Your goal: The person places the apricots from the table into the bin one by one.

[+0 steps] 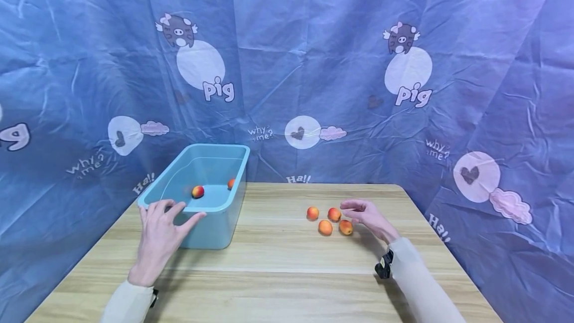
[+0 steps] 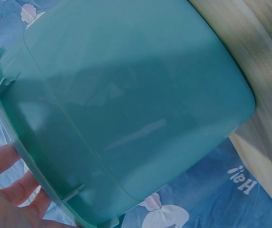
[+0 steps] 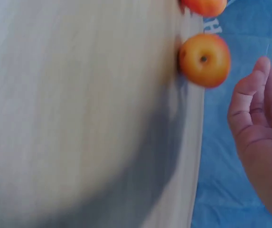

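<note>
A light-blue plastic bin [image 1: 233,218] stands on the left part of the wooden table. My left hand [image 1: 161,233] holds its near rim, fingers bent over the edge and thumb spread along it; the fingertips are partly hidden in the left wrist view. Inside lie two small fruits, a red-yellow apricot-like one [image 1: 198,192] and another [image 1: 230,183] half hidden by the wall. Several similar fruits [image 1: 325,227] sit grouped at right of centre. Just right of the group hovers my right hand [image 1: 365,216], fingers loosely curved, gripping nothing. The right wrist view shows one fruit [image 3: 205,60] beside its fingers.
Wooden tabletop [image 1: 278,253] runs under the bin and fruits. A blue printed curtain [image 1: 305,74] hangs behind and on both sides, close to the table's edges. The bin's right wall stands between its inside and the grouped fruits.
</note>
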Demonstrator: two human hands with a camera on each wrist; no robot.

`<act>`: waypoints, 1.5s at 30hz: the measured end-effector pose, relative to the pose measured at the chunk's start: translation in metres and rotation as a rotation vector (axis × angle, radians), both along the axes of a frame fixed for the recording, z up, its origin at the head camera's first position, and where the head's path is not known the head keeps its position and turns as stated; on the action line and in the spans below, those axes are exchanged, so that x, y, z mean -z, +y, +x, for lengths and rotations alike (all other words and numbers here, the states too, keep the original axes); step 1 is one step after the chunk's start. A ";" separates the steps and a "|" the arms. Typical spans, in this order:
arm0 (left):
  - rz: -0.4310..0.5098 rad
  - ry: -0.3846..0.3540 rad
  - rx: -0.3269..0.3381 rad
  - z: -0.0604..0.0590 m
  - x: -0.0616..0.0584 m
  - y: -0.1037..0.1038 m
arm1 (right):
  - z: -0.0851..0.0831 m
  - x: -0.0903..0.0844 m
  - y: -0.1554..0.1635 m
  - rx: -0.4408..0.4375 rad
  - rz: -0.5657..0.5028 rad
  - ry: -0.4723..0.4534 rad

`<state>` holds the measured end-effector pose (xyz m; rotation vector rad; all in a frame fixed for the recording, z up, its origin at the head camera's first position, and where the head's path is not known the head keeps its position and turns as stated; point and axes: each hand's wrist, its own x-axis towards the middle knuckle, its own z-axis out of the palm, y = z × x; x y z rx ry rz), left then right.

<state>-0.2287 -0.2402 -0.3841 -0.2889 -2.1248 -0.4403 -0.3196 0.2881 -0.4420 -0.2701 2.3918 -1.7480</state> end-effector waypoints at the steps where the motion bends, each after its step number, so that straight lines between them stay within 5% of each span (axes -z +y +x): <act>1: 0.000 0.000 0.000 0.000 0.000 0.000 | 0.001 0.002 0.002 0.000 -0.004 -0.020; 16: 0.006 0.003 -0.002 0.000 0.002 0.000 | 0.002 0.018 0.020 -0.122 -0.013 -0.124; 31: 0.000 0.015 0.022 0.002 0.002 -0.007 | 0.008 0.023 0.018 -0.241 0.077 -0.075; 45: -0.003 0.031 0.027 0.000 0.002 -0.007 | 0.007 0.021 0.017 -0.220 0.113 -0.079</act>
